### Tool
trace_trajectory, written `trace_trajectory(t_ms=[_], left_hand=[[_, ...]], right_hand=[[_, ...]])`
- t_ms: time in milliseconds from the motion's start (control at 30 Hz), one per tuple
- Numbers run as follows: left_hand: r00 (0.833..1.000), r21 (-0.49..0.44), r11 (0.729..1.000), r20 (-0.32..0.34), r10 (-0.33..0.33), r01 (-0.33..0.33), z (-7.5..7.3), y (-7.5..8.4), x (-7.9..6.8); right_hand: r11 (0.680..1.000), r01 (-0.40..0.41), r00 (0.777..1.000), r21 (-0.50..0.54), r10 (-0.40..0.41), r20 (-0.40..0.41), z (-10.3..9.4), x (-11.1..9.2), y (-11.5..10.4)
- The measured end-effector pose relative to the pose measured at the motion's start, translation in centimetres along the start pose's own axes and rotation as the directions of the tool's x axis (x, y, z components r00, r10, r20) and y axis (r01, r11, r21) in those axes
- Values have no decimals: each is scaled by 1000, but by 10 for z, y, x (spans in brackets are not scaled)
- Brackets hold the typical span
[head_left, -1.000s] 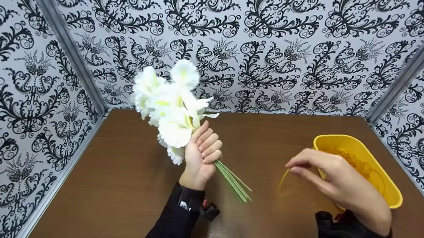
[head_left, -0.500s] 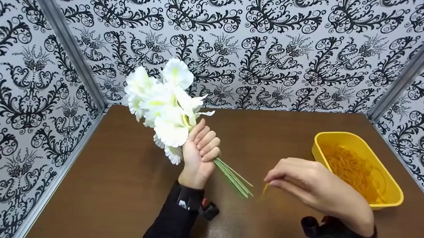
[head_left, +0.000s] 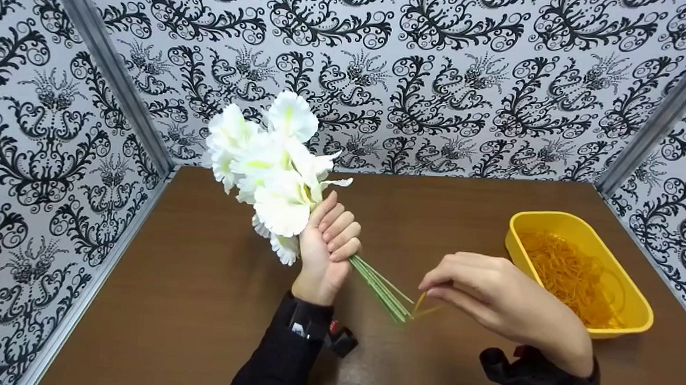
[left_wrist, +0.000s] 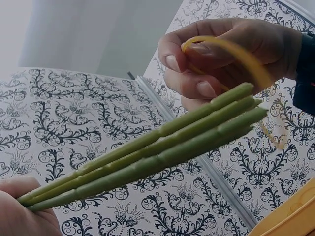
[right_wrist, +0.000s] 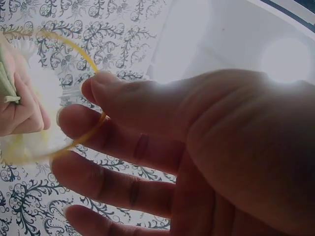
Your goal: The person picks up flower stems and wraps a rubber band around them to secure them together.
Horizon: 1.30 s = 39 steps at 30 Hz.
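Note:
My left hand [head_left: 327, 253] grips a bunch of white artificial flowers [head_left: 281, 204], blooms tilted up to the left. Their green stems [left_wrist: 162, 145] stick out below the fist towards the lower right, cut ends together. Between thumb and index finger, my right hand [head_left: 493, 291] pinches a yellow rubber band [right_wrist: 84, 51], a loop hanging open. In the head view the band's lower end overlaps the stem tips; in the left wrist view the loop hangs beside and behind those tips. The other right-hand fingers [right_wrist: 81, 172] are spread apart from the band.
A yellow plastic tub [head_left: 630, 307] holding a heap of rubber bands [head_left: 567, 274] stands on the brown table [head_left: 195, 325], right of my right hand. Black-and-white patterned walls [head_left: 349, 75] rise behind the table and along its sides.
My right hand has moved left, away from the tub, bringing the rubber band up to the stem ends. The left hand with the flowers has barely shifted.

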<state>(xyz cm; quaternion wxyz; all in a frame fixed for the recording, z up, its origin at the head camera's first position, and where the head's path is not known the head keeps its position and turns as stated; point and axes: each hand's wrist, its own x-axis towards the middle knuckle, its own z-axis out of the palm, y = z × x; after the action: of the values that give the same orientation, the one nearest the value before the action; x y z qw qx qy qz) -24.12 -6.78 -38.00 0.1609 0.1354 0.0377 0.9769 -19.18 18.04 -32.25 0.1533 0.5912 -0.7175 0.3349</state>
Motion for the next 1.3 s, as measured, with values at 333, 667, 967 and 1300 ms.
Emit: trace_trajectory(t_ms=[333,667,967,1300], left_hand=[[999,11,1000,18,-30,29,-2,-4,1],[999,-3,999,11,-34,34,-4,-2,2],[999,6,999,6,-43,42,-3,-4,1],[999,7,999,-14,-49,49,-4,-5,1]], right_hand=[[999,-6,1000,-37,5,-17,7,2,5],[994,56,996,95,-61,58,-2,-1,2],[999,10,999,42,-11,31,2,-2,7],[1000,-11,1000,25,11,23,1,-4,8]])
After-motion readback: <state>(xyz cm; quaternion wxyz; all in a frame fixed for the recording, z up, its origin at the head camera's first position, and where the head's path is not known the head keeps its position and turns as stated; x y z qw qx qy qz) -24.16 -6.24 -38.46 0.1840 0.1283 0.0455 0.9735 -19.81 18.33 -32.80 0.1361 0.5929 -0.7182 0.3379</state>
